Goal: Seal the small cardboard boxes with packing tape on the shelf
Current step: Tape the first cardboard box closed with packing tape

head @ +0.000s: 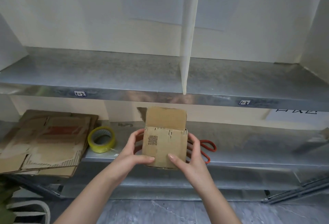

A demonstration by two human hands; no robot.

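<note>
A small brown cardboard box (pixel 164 145) with a QR code on its near face is held over the front edge of the lower metal shelf (pixel 249 152). One flap stands up at its far side. My left hand (pixel 132 152) grips its left side, thumb on the near face. My right hand (pixel 192 154) grips the right side the same way. A roll of yellowish packing tape (pixel 101 139) lies on the shelf just left of the box.
A stack of flattened cardboard boxes (pixel 44 140) lies at the left of the lower shelf. Red-handled scissors (pixel 208 148) lie behind my right hand. The upper metal shelf (pixel 124 74) carries a white divider (pixel 187 45). Grey floor tiles lie below.
</note>
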